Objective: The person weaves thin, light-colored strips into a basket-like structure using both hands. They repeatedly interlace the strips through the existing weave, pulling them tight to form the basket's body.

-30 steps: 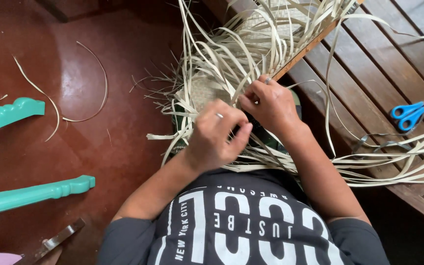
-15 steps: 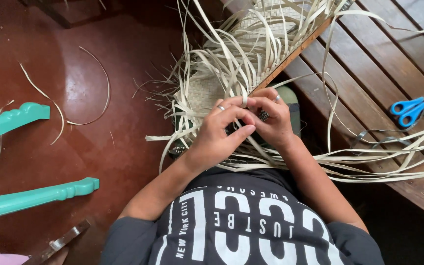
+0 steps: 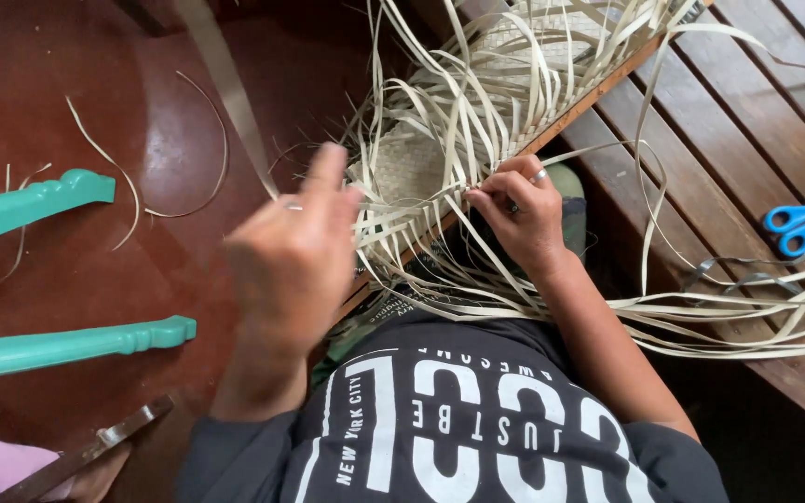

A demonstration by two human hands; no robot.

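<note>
- woven palm-leaf mat [image 3: 421, 168], pale straw colour, partly finished; we have it lying across the edge of the slatted wooden bench [image 3: 757, 121] and over our lap, its loose ends fanning outward in all directions.
- loose strips [image 3: 747, 321]: long, flat, pale; a bundle trails off to our right over the bench and its front edge.
- left hand [image 3: 295, 256]: lifted clear above the mat, blurred, fingers drawn together around one long strip [image 3: 225, 88] that runs up and away over the floor; a ring shows on one finger.
- right hand [image 3: 519, 214]: down at the mat's working edge, thumb and fingertips pinching a few strips where the weave ends; a ring on this hand too.
- blue-handled scissors [image 3: 803, 226]: on the bench, well apart from both our hands, to the right.
- two teal turned furniture legs [image 3: 67, 345]: to our left, over the dark red floor [image 3: 95, 270].
- stray curled strips [image 3: 207, 154]: scattered on the floor near the teal legs.
- dark printed t-shirt [image 3: 458, 419]: ours, filling the lower frame.
</note>
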